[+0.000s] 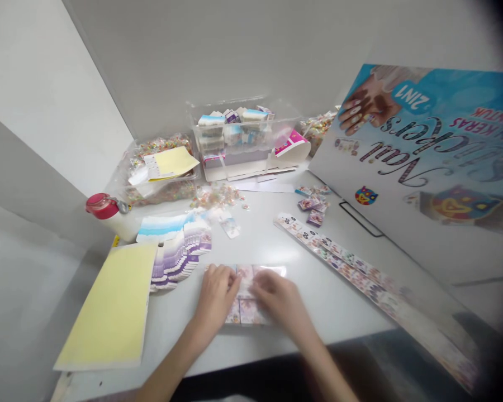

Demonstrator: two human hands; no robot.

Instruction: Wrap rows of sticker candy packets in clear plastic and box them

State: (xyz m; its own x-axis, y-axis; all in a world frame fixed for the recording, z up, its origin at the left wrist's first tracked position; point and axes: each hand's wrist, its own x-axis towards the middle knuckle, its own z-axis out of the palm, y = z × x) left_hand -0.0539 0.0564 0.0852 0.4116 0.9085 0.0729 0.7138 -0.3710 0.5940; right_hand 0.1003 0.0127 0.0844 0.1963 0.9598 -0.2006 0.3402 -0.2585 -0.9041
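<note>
Both hands work at the front middle of the white table. My left hand (214, 297) grips the left side of a folded sheet of printed nail-sticker cards (246, 296). My right hand (276, 298) lies on its right part, covering much of it. Left of my hands, a fanned stack of purple and white cards (180, 257) stands close by. A long printed card strip (339, 257) runs along the right side, out of reach of my fingertips. Several small cut cards (312, 204) lie beyond it.
A yellow sheet pad (109, 307) lies at the left. Behind it stand a pink-capped bottle (109, 215) and a plastic bag of stickers (159, 167). A transparent box of packed cards (230, 134) sits at the back. A nail-sticker poster board (414, 162) leans at the right.
</note>
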